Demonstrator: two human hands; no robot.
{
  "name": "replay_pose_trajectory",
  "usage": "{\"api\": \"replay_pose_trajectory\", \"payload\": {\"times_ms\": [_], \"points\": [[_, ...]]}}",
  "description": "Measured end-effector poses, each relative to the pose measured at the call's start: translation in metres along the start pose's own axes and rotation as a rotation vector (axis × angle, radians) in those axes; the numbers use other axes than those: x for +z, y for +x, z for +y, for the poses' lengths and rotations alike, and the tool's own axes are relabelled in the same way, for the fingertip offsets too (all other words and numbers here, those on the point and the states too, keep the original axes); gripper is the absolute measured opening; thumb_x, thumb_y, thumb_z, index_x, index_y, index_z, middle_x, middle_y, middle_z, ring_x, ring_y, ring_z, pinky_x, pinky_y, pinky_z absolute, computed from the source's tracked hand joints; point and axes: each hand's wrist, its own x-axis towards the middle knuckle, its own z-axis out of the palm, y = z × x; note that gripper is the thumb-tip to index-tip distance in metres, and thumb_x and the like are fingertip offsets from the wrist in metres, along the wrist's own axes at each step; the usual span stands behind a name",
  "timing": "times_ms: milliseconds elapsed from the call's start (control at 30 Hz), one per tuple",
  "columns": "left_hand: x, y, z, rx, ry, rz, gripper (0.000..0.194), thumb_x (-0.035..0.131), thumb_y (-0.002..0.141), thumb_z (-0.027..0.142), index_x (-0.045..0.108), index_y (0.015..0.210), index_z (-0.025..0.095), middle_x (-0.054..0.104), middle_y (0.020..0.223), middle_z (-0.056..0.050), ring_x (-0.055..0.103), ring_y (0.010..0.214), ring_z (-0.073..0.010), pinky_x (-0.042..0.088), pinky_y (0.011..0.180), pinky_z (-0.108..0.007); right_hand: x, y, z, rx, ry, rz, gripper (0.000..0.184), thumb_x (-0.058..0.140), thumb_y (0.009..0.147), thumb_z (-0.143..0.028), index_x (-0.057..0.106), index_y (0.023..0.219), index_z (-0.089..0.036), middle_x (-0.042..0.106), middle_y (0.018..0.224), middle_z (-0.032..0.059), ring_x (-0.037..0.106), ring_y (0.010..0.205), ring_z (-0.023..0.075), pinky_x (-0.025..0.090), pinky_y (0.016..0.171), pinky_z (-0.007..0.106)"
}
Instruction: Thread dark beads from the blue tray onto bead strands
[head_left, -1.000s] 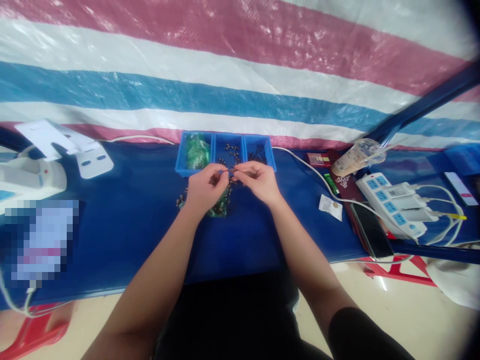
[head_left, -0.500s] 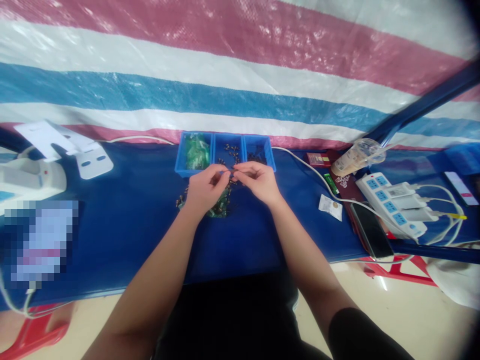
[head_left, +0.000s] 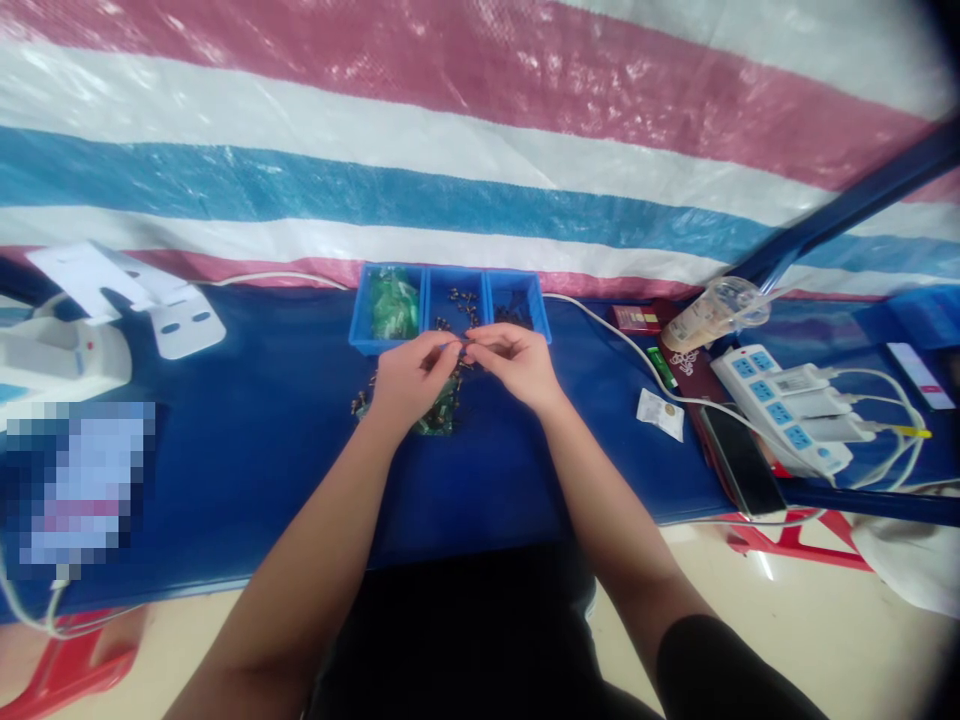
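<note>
Over the blue tabletop (head_left: pixel 480 490), bins (head_left: pixel 367 346) just beyond our fingers (head_left: pixel 452 351), we pinch 1 tiny, indistinct part (head_left: pixel 463 345) between left hand (head_left: pixel 409 378) and right hand (head_left: pixel 519 366), seemingly adjusting it, next needing steady alignment.

Left grip (head_left: pixel 409 382) and right grip (head_left: pixel 519 362) nearly meet, pinched — forearms (head_left: pixel 611 495) slanting inward.

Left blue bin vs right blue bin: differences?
The left bin holds translucent green plastic; the right bin holds small dark pieces. The left bin looks fuller, while the right bin's contents lie lower. Both are blue and open-topped.
</note>
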Motion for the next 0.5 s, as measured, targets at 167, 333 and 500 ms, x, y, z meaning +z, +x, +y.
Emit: {"api": "replay_pose_trajectory", "payload": {"times_ms": [167, 333, 500], "points": [[0.0004, -0.0007, -0.002, -0.013, -0.005, 0.011, 0.023, 0.066, 0.093, 0.036, 0.075, 0.107, 0.021, 0.068, 0.069, 0.002, 0.056, 0.056, -0.0087, 0.047, 0.06, -0.021, -0.0002, 0.0, -0.0021, -0.004, -0.005, 0.005, 0.03, 0.086, 0.072, -0.041, 0.076, 0.093, -0.022, 0.078, 0.084, 0.0016, 0.076, 0.077, 0.0161, 0.065, 0.081, 0.034], [0.0009, -0.0006, -0.0035, 0.004, -0.003, 0.019, 0.021, 0.065, 0.093, 0.037, 0.075, 0.103, 0.021, 0.067, 0.069, 0.002, 0.056, 0.056, -0.0088, 0.047, 0.06, -0.021, -0.001, 0.0002, -0.0014, 0.013, -0.018, -0.005, 0.033, 0.086, 0.071, -0.045, 0.076, 0.093, -0.022, 0.079, 0.088, 0.0027, 0.076, 0.079, 0.0169, 0.065, 0.081, 0.035], [0.0008, 0.0001, -0.0018, 0.02, 0.0, 0.02, 0.02, 0.065, 0.093, 0.037, 0.076, 0.099, 0.021, 0.069, 0.071, 0.001, 0.056, 0.057, -0.0092, 0.047, 0.061, -0.022, 0.0002, 0.0001, -0.0021, 0.022, -0.006, 0.0, 0.034, 0.086, 0.071, -0.044, 0.076, 0.093, -0.022, 0.079, 0.087, 0.0025, 0.076, 0.079, 0.0166, 0.065, 0.08, 0.034]]}}
